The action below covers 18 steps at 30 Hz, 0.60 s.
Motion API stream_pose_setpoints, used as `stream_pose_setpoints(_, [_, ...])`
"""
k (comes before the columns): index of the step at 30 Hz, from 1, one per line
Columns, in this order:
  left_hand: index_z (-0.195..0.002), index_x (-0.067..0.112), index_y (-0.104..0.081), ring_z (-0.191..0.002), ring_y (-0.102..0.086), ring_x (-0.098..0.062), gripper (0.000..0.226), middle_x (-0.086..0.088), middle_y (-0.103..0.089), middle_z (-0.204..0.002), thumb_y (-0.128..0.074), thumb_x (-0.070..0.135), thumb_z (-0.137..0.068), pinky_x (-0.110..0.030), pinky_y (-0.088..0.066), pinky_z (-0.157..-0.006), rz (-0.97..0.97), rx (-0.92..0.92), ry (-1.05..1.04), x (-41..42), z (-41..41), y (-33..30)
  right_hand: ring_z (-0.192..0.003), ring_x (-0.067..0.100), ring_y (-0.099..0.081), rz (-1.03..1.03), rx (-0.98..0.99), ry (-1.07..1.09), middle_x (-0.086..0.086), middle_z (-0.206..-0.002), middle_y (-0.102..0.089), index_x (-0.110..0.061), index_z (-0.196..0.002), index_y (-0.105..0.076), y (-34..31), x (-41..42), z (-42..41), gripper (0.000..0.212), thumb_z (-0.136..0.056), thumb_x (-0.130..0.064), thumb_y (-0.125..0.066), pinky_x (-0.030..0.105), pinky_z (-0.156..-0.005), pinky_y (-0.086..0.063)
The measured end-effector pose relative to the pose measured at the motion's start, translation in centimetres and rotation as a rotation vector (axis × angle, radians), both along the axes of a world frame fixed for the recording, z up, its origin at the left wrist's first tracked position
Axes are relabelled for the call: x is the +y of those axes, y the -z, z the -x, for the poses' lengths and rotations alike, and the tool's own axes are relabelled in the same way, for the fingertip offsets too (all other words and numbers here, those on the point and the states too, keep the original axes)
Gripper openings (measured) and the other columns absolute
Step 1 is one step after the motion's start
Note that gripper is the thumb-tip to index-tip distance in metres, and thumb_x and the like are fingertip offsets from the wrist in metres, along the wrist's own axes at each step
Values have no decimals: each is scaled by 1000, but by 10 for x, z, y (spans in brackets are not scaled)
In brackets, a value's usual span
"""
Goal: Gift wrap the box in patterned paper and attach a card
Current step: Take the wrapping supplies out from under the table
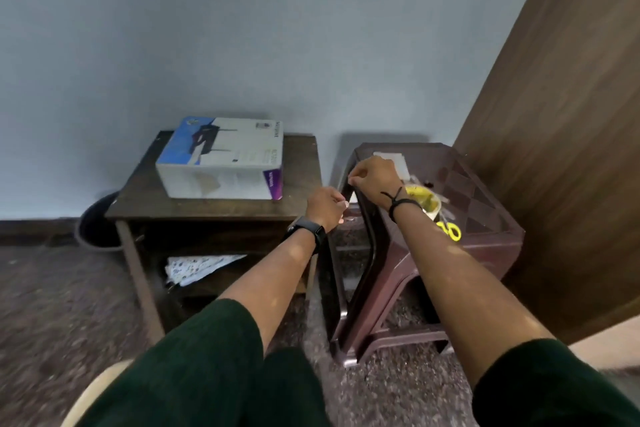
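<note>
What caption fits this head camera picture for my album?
Both hands pinch something small beside the plastic stool, while the box waits unwrapped.

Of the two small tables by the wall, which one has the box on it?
The dark wooden side table on the left carries the white-and-blue cardboard box. The reddish-brown plastic stool on the right holds only small items, including yellow-handled scissors.

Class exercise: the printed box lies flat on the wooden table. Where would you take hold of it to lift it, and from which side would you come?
Take the box by its two short ends, one hand on each, coming in from the near side. It lies flat and is too broad for a one-hand grip across the top. Its end faces overhang nothing and sit clear on the wooden table, so fingers can probably slip under its lower edges.
</note>
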<state>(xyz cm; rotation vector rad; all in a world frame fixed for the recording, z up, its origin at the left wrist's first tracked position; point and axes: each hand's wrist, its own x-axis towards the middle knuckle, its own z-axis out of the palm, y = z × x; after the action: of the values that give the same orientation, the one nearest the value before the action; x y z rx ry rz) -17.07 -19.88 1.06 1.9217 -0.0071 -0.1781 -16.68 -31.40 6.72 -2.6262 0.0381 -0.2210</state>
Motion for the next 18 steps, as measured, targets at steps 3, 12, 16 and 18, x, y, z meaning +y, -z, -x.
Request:
stream_pose_setpoints(3, [-85,5,-63,-79,-64,-23,8,-16,-61,-97,-59,1,-91,-29,-57,-66,53,198,-25,37,33,20,-91,20,-65,-61,84,-62,10,-91,-73,-4,-87,-76,19,42,27,13,-82,-9,-65,22,-84,-48])
stream_pose_setpoints(12, [-69,10,-60,-68,-62,-21,21,-16,-64,-87,-63,-1,-86,-31,-59,-61,79,488,-348,140,64,107,-85,13,-63,-364,399,-27,7,-88,-72,-8,-86,-76,114,124,66,10,-85,-13,-68,29,-88,-52])
stream_pose_setpoints(16, [-65,12,-58,-58,-57,-17,26,-9,-58,-69,-62,0,-87,-29,-55,-57,83,556,-458,163,52,130,-73,10,-57,-460,475,31,0,-74,-67,-10,-82,-76,157,148,55,13,-86,-13,-65,24,-70,-50])
stream_pose_setpoints(18, [-64,12,-57,-60,-56,-17,27,-10,-58,-75,-61,1,-88,-31,-55,-61,100,604,-486,172,40,146,-73,10,-57,-497,510,63,-1,-76,-66,-11,-80,-76,179,161,46,16,-88,-13,-62,24,-68,-50])
